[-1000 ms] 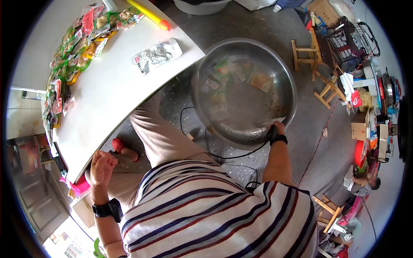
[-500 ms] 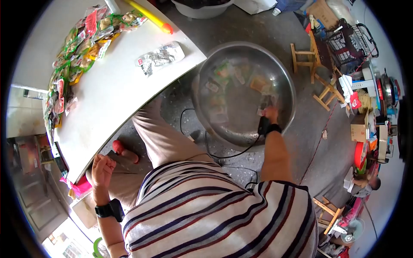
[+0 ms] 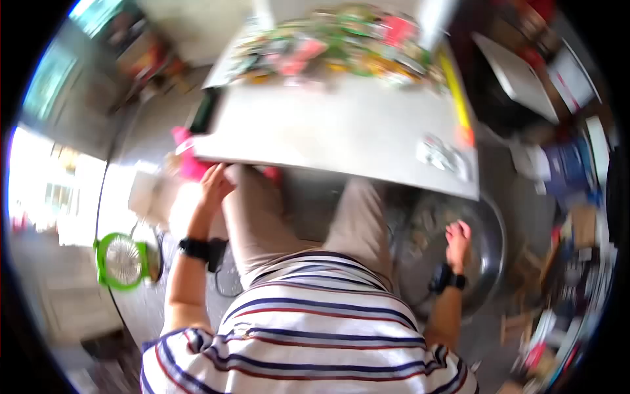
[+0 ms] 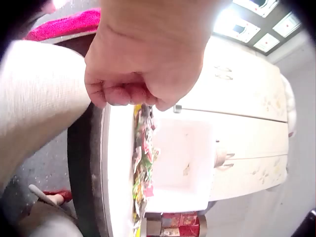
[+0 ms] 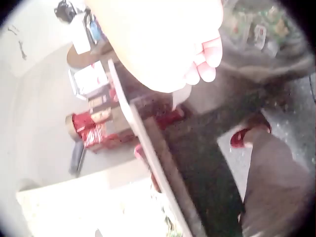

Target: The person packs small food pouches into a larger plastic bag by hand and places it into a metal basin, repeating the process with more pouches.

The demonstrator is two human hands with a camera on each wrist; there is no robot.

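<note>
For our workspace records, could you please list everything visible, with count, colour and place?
Table: 1, white, front
Small packets: uncounted, multicoloured, table's far side
Flat packet: 1, silvery, table's near right corner
Rod: 1, yellow and orange, table's right edge
Basin: 1, metallic grey, right
Basin packets: uncounted, mixed, inside
Fan: 1, green, left
Cloth: 1, pink, table's left corner
Cabinet: at least 1, white, background
Clutter: uncounted, mixed, blurred, right
Striped shirt: 1, white, navy, red, torso
Trousers: 1, beige, legs
Wristbands: 2, black, wrists
Left hand: 1, bare, table's left corner
Right hand: 1, bare, over basin
</note>
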